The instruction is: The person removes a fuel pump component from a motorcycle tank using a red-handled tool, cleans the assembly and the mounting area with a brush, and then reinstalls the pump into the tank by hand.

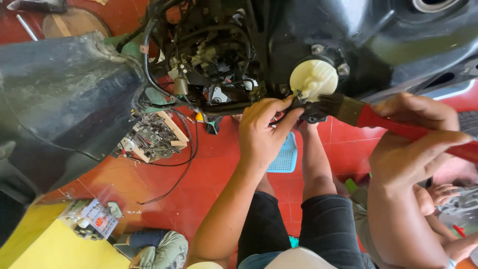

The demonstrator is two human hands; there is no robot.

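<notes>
Your right hand point(418, 137) fingers clamp the red paintbrush point(393, 122); long axis points left, bristles just beside the white cap point(313, 78). Left hand point(264, 127) fingers pinch beneath it, nearer.

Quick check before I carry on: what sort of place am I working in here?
Most likely a small motorbike repair workshop. A stripped scooter body with exposed wiring hangs over a red tiled floor; loose parts lie about, and the right hand holds a red-handled brush.
</notes>
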